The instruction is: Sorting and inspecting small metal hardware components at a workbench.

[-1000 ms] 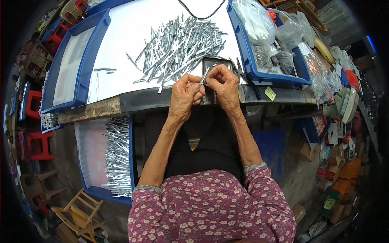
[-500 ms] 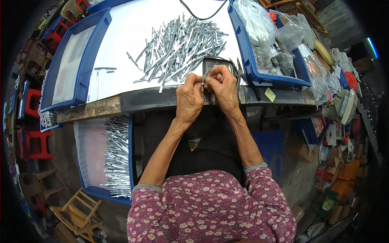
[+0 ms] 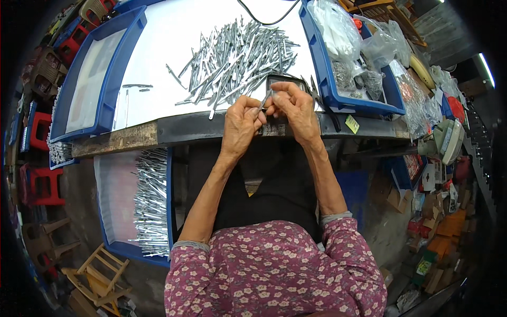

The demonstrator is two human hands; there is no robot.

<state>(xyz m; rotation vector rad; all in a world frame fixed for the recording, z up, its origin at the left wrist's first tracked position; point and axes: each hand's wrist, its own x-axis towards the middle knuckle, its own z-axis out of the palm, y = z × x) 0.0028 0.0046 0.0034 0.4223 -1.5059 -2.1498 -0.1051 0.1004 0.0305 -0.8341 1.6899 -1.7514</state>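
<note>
Here, left hand [image 3: 240, 122] and right hand [image 3: 296, 105] both pinch one slim metal piece [image 3: 265, 99] shut-fingered; best held steady over the small dark block [image 3: 282, 84], clear of the loose pile [image 3: 237, 58].

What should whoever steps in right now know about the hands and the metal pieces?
Left hand: pinching one slim metal piece at the bench edge.
Right hand: fingertips on the same piece from the other side, over a small dark tray.
Loose pile of metal pieces: spread on the white bench top, behind the hands.
Lower blue tray, by the person's left knee: holds a neat row of similar pieces.
Done: many pieces lie in the lower tray. Left: a large pile on the bench.
</note>
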